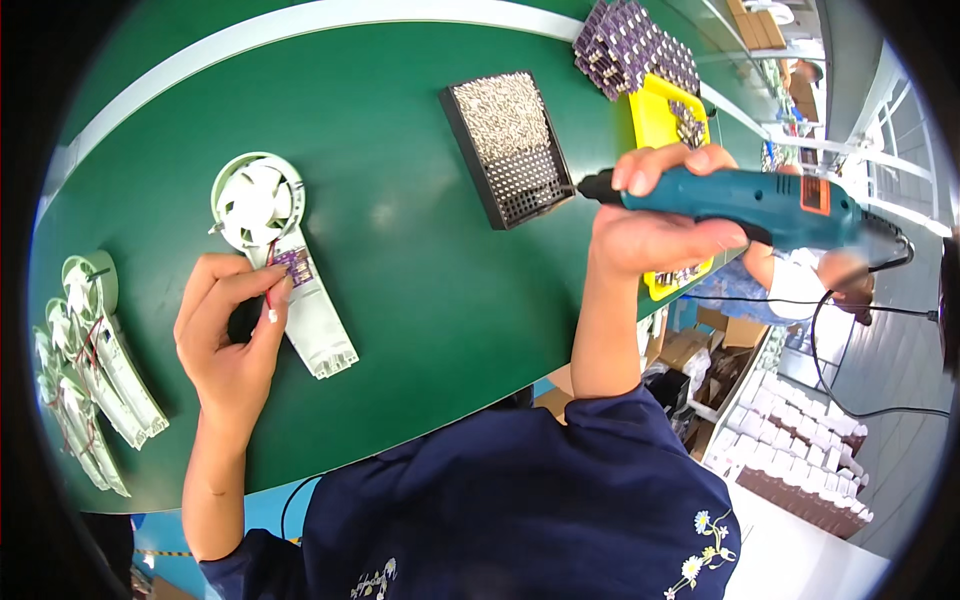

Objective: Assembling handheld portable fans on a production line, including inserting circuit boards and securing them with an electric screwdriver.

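Note:
A pale green handheld-fan half-shell [318,325] lies on the green table, with a white fan wheel [255,203] in its round head. My left hand [225,325] is closed over the shell's handle, thumb and fingertips pinching a small purple circuit board [296,266]. A red wire with a white plug hangs by the thumb. My right hand [640,225] grips a teal electric screwdriver [735,200], held level and pointing left. Its tip is at the right edge of a black screw tray [476,165], whose far part is full of small screws; whether it touches one I cannot tell.
Several more fan shells [115,375] with wires lie at the left table edge. A yellow bin [655,120] holding circuit boards stands behind my right hand, beside stacked purple board panels [630,50]. The screwdriver's black cable [815,340] hangs at the right. Another person [800,280] is beyond.

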The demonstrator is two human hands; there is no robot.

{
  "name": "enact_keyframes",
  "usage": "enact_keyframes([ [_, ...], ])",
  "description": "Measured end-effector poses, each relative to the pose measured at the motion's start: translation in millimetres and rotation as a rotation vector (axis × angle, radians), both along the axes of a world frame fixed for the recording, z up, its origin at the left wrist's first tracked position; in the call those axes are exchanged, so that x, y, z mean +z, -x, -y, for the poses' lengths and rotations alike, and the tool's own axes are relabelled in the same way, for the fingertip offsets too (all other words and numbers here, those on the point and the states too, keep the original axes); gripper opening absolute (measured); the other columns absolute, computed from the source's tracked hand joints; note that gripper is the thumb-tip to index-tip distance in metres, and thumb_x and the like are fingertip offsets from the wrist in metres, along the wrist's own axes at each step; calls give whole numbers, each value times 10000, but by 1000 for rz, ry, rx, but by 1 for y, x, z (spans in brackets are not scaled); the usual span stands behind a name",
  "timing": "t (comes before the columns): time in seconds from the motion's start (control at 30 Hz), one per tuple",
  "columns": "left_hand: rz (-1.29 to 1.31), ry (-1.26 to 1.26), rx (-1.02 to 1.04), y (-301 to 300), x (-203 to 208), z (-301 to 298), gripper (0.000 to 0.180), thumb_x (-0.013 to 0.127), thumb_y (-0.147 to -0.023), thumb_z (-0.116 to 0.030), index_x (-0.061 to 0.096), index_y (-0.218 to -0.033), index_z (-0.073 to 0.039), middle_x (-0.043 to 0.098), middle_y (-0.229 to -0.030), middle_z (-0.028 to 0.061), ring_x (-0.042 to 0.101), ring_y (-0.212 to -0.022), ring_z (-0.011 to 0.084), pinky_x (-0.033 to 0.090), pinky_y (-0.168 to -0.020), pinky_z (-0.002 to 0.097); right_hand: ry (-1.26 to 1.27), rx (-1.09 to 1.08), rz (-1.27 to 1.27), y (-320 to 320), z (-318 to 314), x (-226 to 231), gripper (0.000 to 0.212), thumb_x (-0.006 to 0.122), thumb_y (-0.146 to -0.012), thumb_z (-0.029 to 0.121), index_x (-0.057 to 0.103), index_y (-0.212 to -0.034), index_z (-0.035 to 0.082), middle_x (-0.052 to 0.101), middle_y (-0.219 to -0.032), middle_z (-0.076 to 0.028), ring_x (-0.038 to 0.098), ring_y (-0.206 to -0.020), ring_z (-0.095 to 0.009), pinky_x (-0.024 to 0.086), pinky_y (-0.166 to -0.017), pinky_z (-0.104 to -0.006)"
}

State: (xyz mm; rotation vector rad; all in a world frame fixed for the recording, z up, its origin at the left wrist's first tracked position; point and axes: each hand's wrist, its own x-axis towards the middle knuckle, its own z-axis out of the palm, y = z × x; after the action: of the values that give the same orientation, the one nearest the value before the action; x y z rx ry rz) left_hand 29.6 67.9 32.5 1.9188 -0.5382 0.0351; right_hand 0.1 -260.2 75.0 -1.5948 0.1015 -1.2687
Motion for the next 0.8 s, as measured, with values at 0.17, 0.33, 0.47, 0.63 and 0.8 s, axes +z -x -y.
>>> enact_keyframes([
  [0.17,34,19,11,-1,8,4,187,783,-791,102,724,-943,10,599,-867,78,572,-745,177,468,-635,282,-96,396,289,5,-21,46,685,504,-998,694,361,-1509,260,637,-1021,-35,510,-539,-143,397,-385,-257],
  [0.33,17,78,-16,-3,10,9,194,778,-779,108,733,-947,23,616,-873,98,631,-761,227,519,-658,314,-78,827,297,2,-63,67,740,530,-1003,656,435,-1515,130,639,-1106,-79,547,-674,-161,483,-480,-300],
  [0.47,19,98,-15,-3,3,6,184,764,-785,95,740,-951,20,632,-872,95,649,-757,243,530,-650,335,-44,1003,260,-13,-121,47,816,530,-994,670,343,-1593,147,582,-1172,-72,547,-670,-181,498,-495,-333],
  [0.63,41,105,12,-2,-1,3,157,754,-795,78,733,-938,19,632,-868,86,648,-740,238,528,-634,338,169,1137,58,-14,-131,40,860,495,-972,736,207,-1644,283,554,-1197,-85,533,-638,-236,420,-472,-351],
  [0.8,40,160,-16,-2,-5,3,160,756,-785,63,722,-930,5,626,-865,82,642,-722,245,528,-626,346,-38,1136,193,-24,-147,27,880,470,-956,768,137,-1649,340,550,-1215,-90,533,-628,-243,425,-461,-353],
])
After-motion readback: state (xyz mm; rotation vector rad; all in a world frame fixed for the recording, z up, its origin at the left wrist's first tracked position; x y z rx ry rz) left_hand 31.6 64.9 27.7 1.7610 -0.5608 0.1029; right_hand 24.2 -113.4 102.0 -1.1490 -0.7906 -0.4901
